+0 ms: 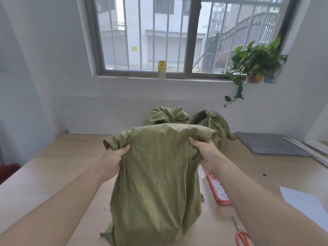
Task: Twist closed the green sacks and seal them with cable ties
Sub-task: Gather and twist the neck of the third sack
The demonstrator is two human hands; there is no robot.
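Observation:
A green woven sack (156, 174) stands upright on the wooden table (58, 166) in front of me, its top untied and spread wide. My left hand (113, 162) grips the sack's upper left side and my right hand (205, 153) grips its upper right side, both just below the open rim. Behind it, against the wall, stand two more green sacks: one (166, 115) on the left and one (213, 125) on the right, each with its neck gathered and tied. A red tray of white cable ties (219, 189) lies to the right of the held sack.
Red-handled scissors (240, 234) lie at the near right. White paper (308, 203) sits at the right edge and a grey mat (269, 143) at the back right. A yellow-lidded jar (161, 70) and a potted plant (255, 68) stand on the window sill.

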